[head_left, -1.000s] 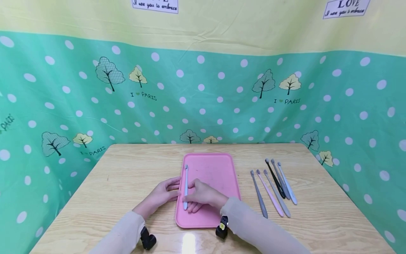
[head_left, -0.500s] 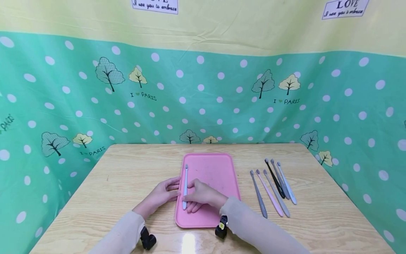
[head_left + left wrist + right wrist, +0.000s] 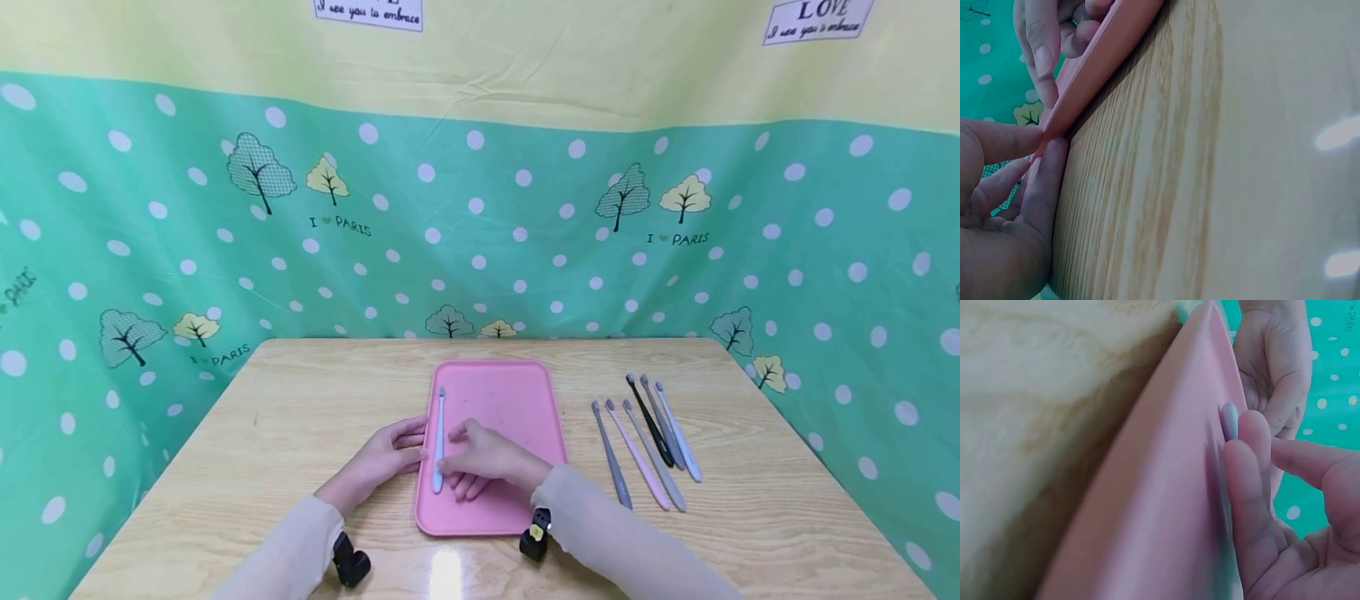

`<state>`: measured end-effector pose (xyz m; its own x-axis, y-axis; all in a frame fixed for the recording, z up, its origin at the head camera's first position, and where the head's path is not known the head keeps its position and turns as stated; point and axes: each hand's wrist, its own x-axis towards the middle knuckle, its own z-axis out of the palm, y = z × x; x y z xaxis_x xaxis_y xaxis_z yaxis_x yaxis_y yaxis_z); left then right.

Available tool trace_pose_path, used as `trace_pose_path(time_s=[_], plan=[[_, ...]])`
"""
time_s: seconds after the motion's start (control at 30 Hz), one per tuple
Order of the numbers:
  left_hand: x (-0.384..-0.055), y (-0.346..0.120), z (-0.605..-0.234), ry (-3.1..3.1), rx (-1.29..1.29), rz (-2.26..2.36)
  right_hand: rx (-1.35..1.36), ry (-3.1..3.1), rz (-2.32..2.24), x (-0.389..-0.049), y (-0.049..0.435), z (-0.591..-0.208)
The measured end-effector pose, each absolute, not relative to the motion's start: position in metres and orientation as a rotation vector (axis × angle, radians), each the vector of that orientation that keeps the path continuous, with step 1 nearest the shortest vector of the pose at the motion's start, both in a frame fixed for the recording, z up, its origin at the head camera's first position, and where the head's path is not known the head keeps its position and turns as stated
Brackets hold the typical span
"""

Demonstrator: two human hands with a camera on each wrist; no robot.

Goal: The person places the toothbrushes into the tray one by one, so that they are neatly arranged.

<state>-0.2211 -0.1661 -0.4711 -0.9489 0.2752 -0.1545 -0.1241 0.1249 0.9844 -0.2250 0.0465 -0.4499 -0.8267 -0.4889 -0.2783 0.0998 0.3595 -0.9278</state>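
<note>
1. the left hand (image 3: 386,457) is relaxed, its fingertips touching the left rim of the pink tray (image 3: 506,396).
2. the right hand (image 3: 491,458) is loosely bent over the tray, fingers apart, gripping nothing; one fingertip meets the light blue toothbrush (image 3: 439,433), though any pressure is unclear.
3. that slim toothbrush lies lengthwise inside the tray's left side, head away.
4. the tray is smooth and round-cornered; the table (image 3: 322,383) is shiny, grained wood.
5. in the right wrist view, fingers hide most of the toothbrush.
</note>
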Motion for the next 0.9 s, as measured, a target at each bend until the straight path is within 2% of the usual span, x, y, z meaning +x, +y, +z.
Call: trace_pose_path(time_s=[0.9], plan=[[-0.224,-0.165,-0.472,2.124,0.117,1.905,-0.509,2.213,-1.417,-0.215,0.128,-0.432]])
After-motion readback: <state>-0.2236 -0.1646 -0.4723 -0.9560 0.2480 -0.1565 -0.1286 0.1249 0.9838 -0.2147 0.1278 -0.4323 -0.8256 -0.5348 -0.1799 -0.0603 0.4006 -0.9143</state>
